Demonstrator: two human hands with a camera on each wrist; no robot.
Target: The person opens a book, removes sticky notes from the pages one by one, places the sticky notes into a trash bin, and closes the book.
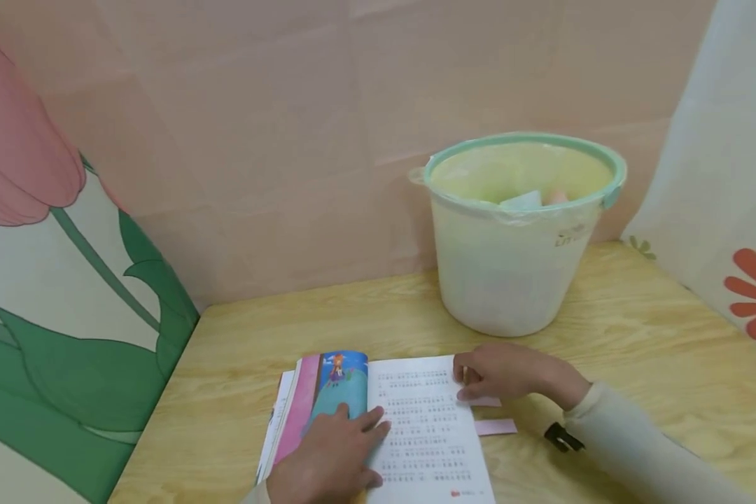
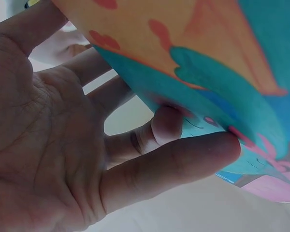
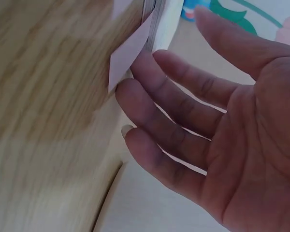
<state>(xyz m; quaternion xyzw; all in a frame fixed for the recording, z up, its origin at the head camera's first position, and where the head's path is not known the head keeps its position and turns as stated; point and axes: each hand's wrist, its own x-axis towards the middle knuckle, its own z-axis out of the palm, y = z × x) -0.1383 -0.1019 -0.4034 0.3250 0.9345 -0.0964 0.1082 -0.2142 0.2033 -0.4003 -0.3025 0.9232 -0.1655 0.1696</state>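
Open book point(image 1: 425, 427) lies on the wood-grain table point(image 1: 239, 420), nearest the person, picture page left, text page right. Left hand point(image 1: 330, 448) rests on it with fingers spread, mostly on the picture page, tips reaching over the gutter onto the text; probably weighing the pages down so they don't spring shut. Right hand point(image 1: 513, 371) is at the text page's outer edge, fingers loosely bent, thumb apart from them in the right wrist view, so no pinch shows; likely there because a loose edge is easiest to get at. Upper pink strip point(image 1: 486, 402) pokes out just below that hand; can't tell whether fingers touch it. Lower pink strip point(image 1: 496, 427) sticks out further down, same side; ends past the page edge presumably keep both easy to spot. Small black item beside the right sleeve, can't identify. Behind the book, bucket point(image 1: 504, 266) stands upright, well apart from the pages, likely out of the way; clear liner folds over its rim, seemingly to stay put, with pale scraps point(image 1: 523, 201) inside. Pink sheet hangs behind.
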